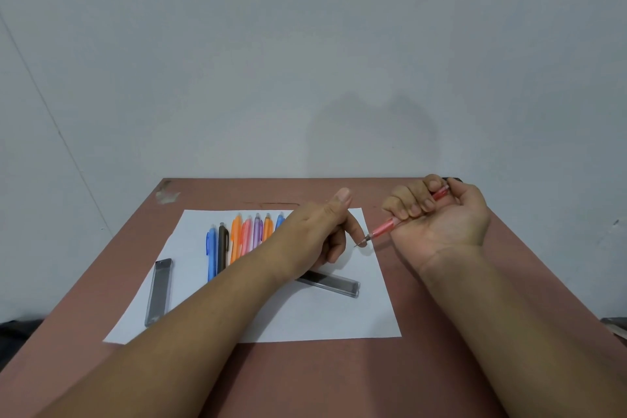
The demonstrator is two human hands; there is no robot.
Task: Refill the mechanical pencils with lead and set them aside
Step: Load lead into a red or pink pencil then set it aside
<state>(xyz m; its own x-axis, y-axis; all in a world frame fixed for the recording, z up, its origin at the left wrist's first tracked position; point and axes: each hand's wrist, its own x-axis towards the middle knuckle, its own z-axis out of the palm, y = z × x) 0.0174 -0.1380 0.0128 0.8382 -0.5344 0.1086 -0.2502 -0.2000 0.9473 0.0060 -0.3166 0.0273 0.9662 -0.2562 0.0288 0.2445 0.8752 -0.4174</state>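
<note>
Looking down from the head camera, I see the reddish-brown table (pixel 305 377) filling the lower view, its far edge against a pale wall (pixel 305 44). A white sheet of paper (pixel 305 319) lies on the middle of the table, closer to the far edge than the near one.

My left forearm crosses the sheet from the near left corner, and my left hand (pixel 315 231) hovers over the sheet's far right part, thumb raised, other fingers curled; its index fingertip meets the metal tip of the red pencil (pixel 400 219). I cannot tell whether a lead is pinched there (too small to see). My right hand (pixel 441 210) is near the table's far right corner, just past the sheet's right edge, palm turned up, fingers wrapped around the red pencil's barrel, tip slanting down toward the left hand.

Two dark translucent lead cases lie on the sheet: the left lead case (pixel 158 292) along the sheet's left edge, the right lead case (pixel 330 283) angled under my left wrist.

A row of pencils rests side by side on the sheet's far half, with tips toward the far edge: blue pencil (pixel 211 254), black pencil (pixel 222 248), orange pencil (pixel 235 237), pink pencil (pixel 246 234), purple pencil (pixel 257 229), second orange pencil (pixel 267 227), and second blue pencil (pixel 279 221), partly hidden by my left hand.
</note>
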